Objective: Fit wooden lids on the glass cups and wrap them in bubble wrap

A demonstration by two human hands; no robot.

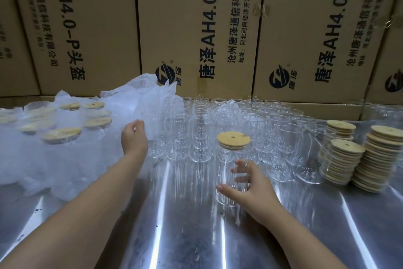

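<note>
Gripping the lidded glass cup (226,159) upright on the steel table (185,225) w/ curled fingers, R hand (250,188) sits front-center while L hand (133,138), arm stretched fwd, pinches the bubble wrap (130,103) edge.
</note>
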